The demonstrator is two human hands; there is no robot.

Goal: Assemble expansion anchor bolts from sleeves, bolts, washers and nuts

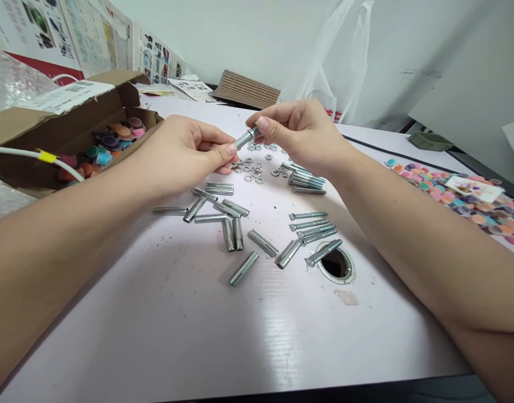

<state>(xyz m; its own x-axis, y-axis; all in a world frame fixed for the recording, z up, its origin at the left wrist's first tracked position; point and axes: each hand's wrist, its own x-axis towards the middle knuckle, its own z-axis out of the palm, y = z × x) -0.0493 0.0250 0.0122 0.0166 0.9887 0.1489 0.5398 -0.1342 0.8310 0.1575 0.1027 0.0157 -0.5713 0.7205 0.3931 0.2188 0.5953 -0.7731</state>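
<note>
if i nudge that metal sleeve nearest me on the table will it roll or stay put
It would probably roll: the metal sleeve is a smooth round cylinder lying on its side on the flat table. It is likely stiff and heavy for its size, since it looks like plated steel.

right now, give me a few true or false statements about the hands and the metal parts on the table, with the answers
1. The left hand and the right hand hold one metal sleeve between them. True.
2. The cardboard box stands at the right. False: it stands at the left, with coloured caps inside.
3. Loose sleeves lie on the table. True.
4. A lid covers the round hole. False: the hole is open.
</note>
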